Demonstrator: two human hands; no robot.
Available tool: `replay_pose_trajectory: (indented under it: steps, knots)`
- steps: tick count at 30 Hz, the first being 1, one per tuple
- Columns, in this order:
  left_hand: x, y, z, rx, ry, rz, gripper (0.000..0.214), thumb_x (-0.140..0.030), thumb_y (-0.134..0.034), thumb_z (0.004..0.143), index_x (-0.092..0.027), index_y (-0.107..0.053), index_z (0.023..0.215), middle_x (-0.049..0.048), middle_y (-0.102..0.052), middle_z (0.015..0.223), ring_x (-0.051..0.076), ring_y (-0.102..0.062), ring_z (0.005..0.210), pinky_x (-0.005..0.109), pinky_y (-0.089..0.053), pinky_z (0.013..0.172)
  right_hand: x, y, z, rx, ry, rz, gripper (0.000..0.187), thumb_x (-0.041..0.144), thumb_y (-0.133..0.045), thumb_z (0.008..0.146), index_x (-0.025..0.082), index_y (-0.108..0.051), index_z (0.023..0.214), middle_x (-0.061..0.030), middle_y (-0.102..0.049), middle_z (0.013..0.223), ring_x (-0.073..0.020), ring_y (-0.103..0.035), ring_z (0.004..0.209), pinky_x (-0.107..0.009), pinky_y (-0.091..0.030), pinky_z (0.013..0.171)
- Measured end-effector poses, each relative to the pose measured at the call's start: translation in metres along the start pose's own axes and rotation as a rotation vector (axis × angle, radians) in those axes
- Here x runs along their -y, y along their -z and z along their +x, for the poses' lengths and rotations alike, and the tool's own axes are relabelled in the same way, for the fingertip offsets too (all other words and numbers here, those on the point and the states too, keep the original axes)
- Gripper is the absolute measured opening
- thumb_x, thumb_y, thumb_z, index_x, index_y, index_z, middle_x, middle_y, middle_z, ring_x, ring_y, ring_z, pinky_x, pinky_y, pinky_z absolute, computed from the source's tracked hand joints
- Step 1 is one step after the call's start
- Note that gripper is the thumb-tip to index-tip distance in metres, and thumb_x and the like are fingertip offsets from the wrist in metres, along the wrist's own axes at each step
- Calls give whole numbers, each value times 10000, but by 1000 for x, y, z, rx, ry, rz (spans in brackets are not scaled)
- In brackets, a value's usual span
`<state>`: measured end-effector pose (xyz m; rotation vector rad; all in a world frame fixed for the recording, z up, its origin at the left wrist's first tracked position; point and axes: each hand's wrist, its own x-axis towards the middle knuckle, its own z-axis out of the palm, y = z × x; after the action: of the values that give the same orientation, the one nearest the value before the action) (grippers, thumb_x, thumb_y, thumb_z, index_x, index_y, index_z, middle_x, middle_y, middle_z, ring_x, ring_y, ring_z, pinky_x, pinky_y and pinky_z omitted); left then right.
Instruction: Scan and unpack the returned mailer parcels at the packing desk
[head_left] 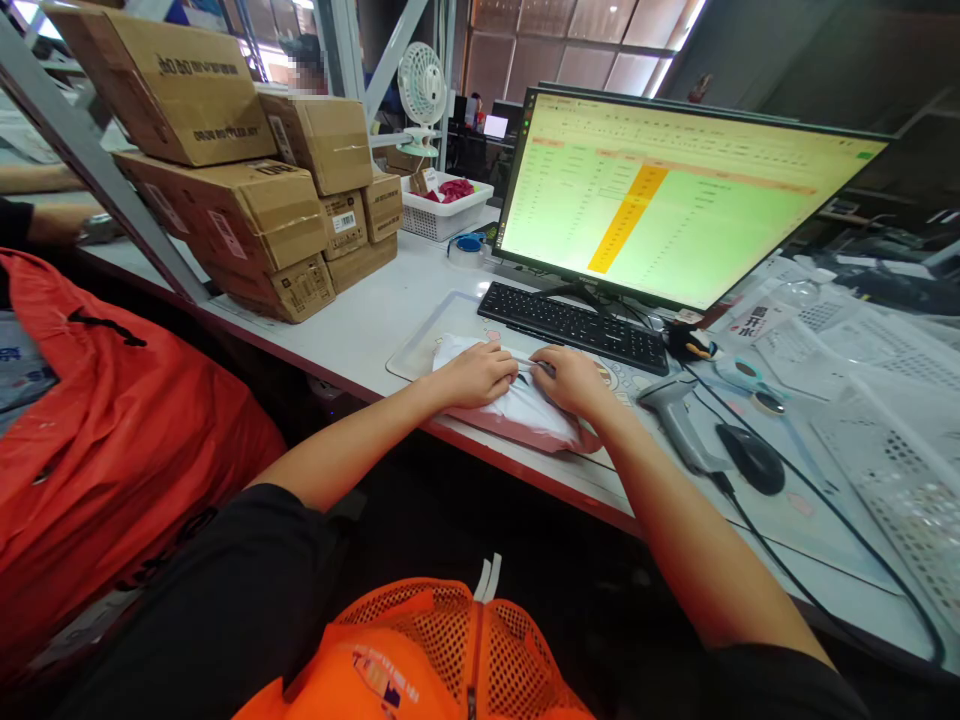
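Here's the white package (pixel 529 412) on the tabletop (pixel 360 330), directly beneath the left hand (pixel 480 374) and right hand (pixel 568 380), both curled, pinching or not I can't tell, and it looks light, soft and slick, best scooped from both ends, with the keyboard (pixel 574 320) just beyond the hands.

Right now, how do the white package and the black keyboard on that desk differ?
The white package is wrinkled; the black keyboard is straight-edged. The left hand and right hand touch the white package, not the black keyboard. The white package lies nearer the person; the black keyboard, farther back. Both lie on the desk.
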<state>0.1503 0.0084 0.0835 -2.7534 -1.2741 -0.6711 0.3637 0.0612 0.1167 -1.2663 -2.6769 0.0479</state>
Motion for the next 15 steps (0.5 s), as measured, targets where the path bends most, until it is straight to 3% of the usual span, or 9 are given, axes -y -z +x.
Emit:
replay_pose_trajectory:
  steps: [5,10,15]
  knots:
    - [-2,0,0,-39,-29,35,334,-296,-443,1063,-167,-709,908,111,-704,1015,260,-577,1022,416,-452,954,6,3,-5,34,65,12,518,400,-658,964,140,-656,1412,-164,-676,1351,-317,-643,1222,-380,-479,1053]
    - [-1,-2,-2,-78,-24,-19,455,-352,-371,1087,-186,-700,820,76,-687,797,219,-622,836,367,-463,845,22,5,-3,65,5,-132,464,376,-529,1050,153,-634,1444,-185,-668,1307,-340,-641,1186,-404,-485,1001]
    - [-6,-2,-10,-138,-63,9,475,-410,-347,1085,-206,-684,818,64,-671,737,205,-631,740,343,-449,751,39,-1,26,91,52,-173,477,393,-445,1096,159,-595,1484,-200,-668,1327,-340,-631,1218,-415,-449,1033]
